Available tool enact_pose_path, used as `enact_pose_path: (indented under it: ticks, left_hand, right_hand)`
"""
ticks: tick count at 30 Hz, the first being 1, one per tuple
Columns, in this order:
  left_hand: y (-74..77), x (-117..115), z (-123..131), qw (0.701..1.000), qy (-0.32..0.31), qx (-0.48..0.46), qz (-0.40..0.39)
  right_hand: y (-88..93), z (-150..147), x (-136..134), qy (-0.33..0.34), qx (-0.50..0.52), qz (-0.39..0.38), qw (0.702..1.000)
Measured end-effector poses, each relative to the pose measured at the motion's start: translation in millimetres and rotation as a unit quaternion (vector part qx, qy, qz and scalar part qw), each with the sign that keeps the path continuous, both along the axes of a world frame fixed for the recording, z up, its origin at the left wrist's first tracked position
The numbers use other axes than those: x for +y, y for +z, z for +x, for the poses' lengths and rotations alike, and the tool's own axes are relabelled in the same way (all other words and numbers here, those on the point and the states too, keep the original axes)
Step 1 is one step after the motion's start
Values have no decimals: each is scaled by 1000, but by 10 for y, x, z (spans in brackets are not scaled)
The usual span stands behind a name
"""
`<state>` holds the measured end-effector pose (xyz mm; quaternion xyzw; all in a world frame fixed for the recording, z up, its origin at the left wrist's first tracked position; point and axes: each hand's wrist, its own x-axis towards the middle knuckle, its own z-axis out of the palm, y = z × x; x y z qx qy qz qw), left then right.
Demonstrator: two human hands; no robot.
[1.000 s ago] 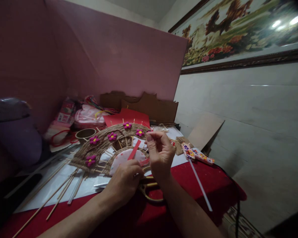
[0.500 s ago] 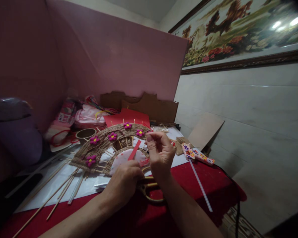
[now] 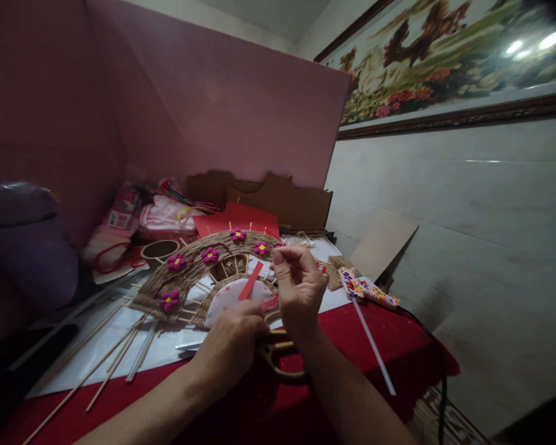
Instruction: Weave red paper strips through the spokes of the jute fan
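My left hand (image 3: 234, 337) is closed on a red paper strip (image 3: 251, 282), which sticks up from between thumb and fingers. Close by on the right, my right hand (image 3: 301, 281) has thumb and fingertips pinched together; whatever is between them is too small to make out. Another red piece (image 3: 269, 303) shows between the hands. Below them lie scissors (image 3: 285, 364) with gold-coloured handles, partly covered by my left hand. Just beyond the hands is a fan-shaped twine weaving (image 3: 192, 253) on thin sticks, with purple flowers and a pale spotted half-round centre. My right hand hides its right end.
Thin wooden sticks (image 3: 115, 358) lie at the left on white sheeting over a red tablecloth (image 3: 352, 346). A flower-patterned glue gun (image 3: 352, 283) with a clear stick lies at the right. Red paper (image 3: 241, 217), cardboard (image 3: 282, 201) and a tape roll (image 3: 160, 248) are behind the weaving.
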<state>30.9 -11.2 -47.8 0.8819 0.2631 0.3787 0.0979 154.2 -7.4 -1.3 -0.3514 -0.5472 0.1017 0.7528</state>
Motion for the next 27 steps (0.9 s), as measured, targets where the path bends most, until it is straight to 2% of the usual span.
enact_pose_path:
  ticks: [8, 14, 27]
  left_hand:
    - [-3, 7, 8, 999, 8, -40, -16]
    - [-51, 45, 26, 999, 25, -30, -35]
    - [24, -5, 52, 999, -14, -21, -28]
  right_hand:
    - [-1, 10, -5, -3, -16, -7, 1000]
    - [2, 11, -6, -4, -17, 1, 1000]
    - [32, 5, -34, 1, -22, -8, 1000]
